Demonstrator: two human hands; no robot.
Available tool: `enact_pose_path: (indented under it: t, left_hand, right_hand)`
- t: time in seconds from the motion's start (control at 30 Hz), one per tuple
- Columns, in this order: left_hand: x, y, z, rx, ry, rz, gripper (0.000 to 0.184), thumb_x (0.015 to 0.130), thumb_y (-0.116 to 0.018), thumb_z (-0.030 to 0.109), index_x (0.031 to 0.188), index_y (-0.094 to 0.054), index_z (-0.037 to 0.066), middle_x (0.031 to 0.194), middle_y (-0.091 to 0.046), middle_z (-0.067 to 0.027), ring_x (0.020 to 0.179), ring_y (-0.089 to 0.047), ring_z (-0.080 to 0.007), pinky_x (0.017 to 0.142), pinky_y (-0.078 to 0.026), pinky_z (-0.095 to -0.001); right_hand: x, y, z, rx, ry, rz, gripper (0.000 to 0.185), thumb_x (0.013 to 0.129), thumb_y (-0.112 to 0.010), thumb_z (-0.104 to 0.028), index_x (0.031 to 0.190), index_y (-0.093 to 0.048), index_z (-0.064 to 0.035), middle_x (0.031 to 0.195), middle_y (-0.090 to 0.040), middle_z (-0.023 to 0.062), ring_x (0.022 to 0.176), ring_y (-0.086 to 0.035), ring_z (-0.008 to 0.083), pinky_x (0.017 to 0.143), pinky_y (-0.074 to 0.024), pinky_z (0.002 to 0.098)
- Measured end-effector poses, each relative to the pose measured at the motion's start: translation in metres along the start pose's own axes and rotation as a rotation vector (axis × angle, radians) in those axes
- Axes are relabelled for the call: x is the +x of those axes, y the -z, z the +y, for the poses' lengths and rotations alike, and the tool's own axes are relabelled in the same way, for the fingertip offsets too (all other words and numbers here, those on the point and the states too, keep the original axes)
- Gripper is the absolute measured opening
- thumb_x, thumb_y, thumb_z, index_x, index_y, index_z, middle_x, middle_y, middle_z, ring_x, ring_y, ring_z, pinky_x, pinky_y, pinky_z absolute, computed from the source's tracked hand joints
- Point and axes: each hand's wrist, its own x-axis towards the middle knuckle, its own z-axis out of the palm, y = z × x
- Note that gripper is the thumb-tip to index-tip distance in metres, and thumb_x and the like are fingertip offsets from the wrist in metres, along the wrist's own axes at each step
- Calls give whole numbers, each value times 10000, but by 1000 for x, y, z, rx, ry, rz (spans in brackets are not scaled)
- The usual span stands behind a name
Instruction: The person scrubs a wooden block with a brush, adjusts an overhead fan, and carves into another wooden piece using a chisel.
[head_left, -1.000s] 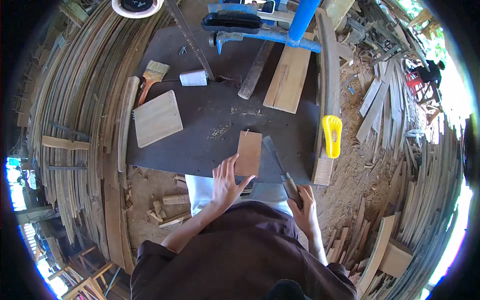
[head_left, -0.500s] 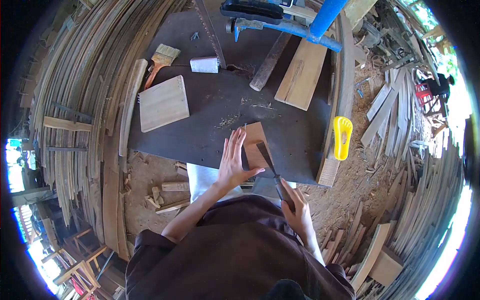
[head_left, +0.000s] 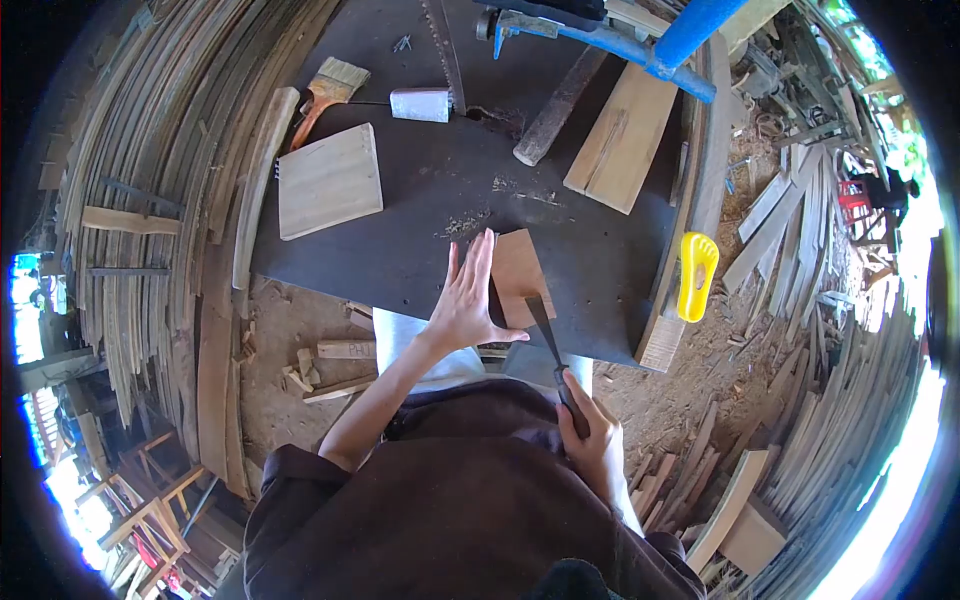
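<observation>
The left hand (head_left: 465, 300), thumb and fingers apart, is just left of the small wooden block (head_left: 518, 262) on the worktop (head_left: 600, 270), touching or not I can't tell; the right hand (head_left: 592, 435), farther off, grips a chisel (head_left: 547, 342). The block's long axis runs away from the right hand, far end leaning left. A second ago the chisel stood clear to the block's right; now its tip overlaps the near end.

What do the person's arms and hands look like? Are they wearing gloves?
No gloves: the left hand and right hand are bare. The forearms are bare too. Loose, dark brown sleeves cover the upper arms, matching the shirt. I can't see any watch.
</observation>
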Motion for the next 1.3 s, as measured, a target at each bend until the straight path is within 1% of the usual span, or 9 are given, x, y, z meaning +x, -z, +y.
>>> enact_pose_path:
  t: [0.07, 0.2, 0.33, 0.47, 0.53, 0.67, 0.87, 0.97, 1.3]
  left_hand:
    - [0, -3, -2, 7, -19, 15, 1495, 557, -874, 639, 1556, -1, -52, 1598, -182, -274, 1504, -179, -405, 1222, -64, -596]
    - [3, -1, -2, 32, -12, -27, 1491, 555, -879, 626, 1555, -5, -51, 1590, -196, -274, 1499, -189, -407, 1225, -73, -592]
    - [0, -4, -7, 27, -65, 37, 1490, 568, -854, 667, 1554, 2, -48, 1587, -198, -270, 1494, -204, -404, 1230, -90, -584]
    - [-1, -7, -9, 40, -81, 61, 1488, 584, -819, 715, 1553, 16, -46, 1592, -194, -262, 1493, -205, -405, 1235, -97, -576]
    - [-1, -8, -10, 54, -77, 59, 1487, 588, -816, 717, 1554, 20, -44, 1594, -192, -259, 1494, -203, -403, 1235, -101, -575]
    - [-1, -8, -11, 52, -88, 44, 1476, 602, -797, 735, 1556, 26, -35, 1602, -178, -253, 1498, -197, -395, 1241, -103, -565]
    - [0, -4, -8, 70, -63, 1, 1478, 613, -774, 760, 1558, 46, -28, 1607, -163, -248, 1500, -192, -388, 1248, -93, -550]
    - [-1, -8, -11, 67, -82, 32, 1489, 612, -775, 759, 1556, 65, -29, 1607, -166, -247, 1501, -191, -389, 1247, -95, -551]
    - [0, -9, -11, 47, -102, 45, 1507, 597, -802, 735, 1551, 67, -44, 1603, -171, -259, 1500, -192, -401, 1244, -96, -550]
  right_hand:
    - [-2, -2, -3, -20, -48, -11, 491, 901, -672, -110, 1382, -604, -184, 808, -667, 173, 673, -699, 307, 636, -558, 421]
    - [13, -13, -4, -26, -22, 36, 477, 908, -667, -117, 1377, -609, -186, 765, -653, 157, 641, -684, 307, 619, -550, 420]
    - [33, -10, -20, -54, 8, 43, 466, 912, -667, -134, 1373, -612, -184, 761, -648, 157, 630, -676, 316, 604, -543, 420]
    - [23, -2, -15, -31, 69, 59, 472, 908, -670, -144, 1375, -610, -188, 745, -641, 152, 618, -669, 314, 591, -537, 420]
    - [7, 9, -18, -105, -29, -40, 483, 900, -675, -144, 1376, -610, -191, 732, -636, 146, 611, -663, 313, 588, -535, 420]
    - [-2, 7, -19, -117, -50, -13, 479, 891, -680, -133, 1363, -624, -194, 705, -627, 138, 607, -658, 312, 591, -534, 421]
    - [7, 18, -31, -73, -85, -56, 472, 894, -675, -132, 1360, -626, -185, 765, -663, 156, 648, -677, 321, 637, -544, 413]
    - [4, 18, -24, -49, -93, -74, 465, 899, -670, -131, 1360, -626, -174, 794, -674, 168, 675, -689, 316, 652, -547, 414]
    - [-10, 1, -8, -61, -55, -11, 486, 886, -691, -101, 1363, -624, -168, 776, -664, 148, 633, -674, 290, 612, -542, 398]
